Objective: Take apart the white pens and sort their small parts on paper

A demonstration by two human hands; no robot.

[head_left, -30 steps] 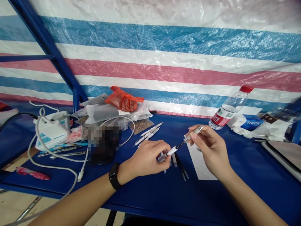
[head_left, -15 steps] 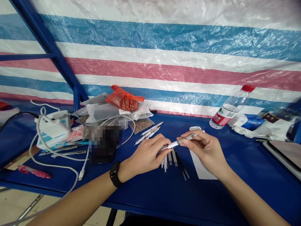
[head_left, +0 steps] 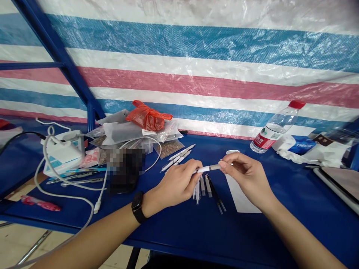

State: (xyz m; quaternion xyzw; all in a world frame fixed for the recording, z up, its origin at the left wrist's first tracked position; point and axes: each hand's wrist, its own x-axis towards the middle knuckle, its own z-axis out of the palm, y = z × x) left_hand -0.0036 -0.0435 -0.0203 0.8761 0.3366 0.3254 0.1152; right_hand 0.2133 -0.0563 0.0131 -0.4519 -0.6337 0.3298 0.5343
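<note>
A white and grey pen (head_left: pixel 209 169) lies level between my two hands above the blue table (head_left: pixel 179 228). My left hand (head_left: pixel 179 180) is closed round its left end, which the fingers partly hide. With thumb and fingertips, my right hand (head_left: pixel 243 175) pinches the right end, where a thin silvery tip shows. Below the hands lie several white and grey pen parts (head_left: pixel 208 185) and dark, thin refills (head_left: pixel 218 198). Behind my left hand rests a group of white pens (head_left: pixel 178 158). A white sheet of paper (head_left: pixel 241 198) lies partly under my right hand.
A bottle with a red cap (head_left: pixel 276 129) stands at the back right beside a blue tissue pack (head_left: pixel 301 145). An orange plastic bag (head_left: pixel 148 116) tops a pile of clear bags. On the left are white cables (head_left: pixel 91 205), a white device (head_left: pixel 66 151) and a pink pen (head_left: pixel 40 203).
The pen has turned from slanting up rightward to nearly level. My right fingers have shifted to its right tip, so more of its grey part shows. My left hand stays closed on it.
</note>
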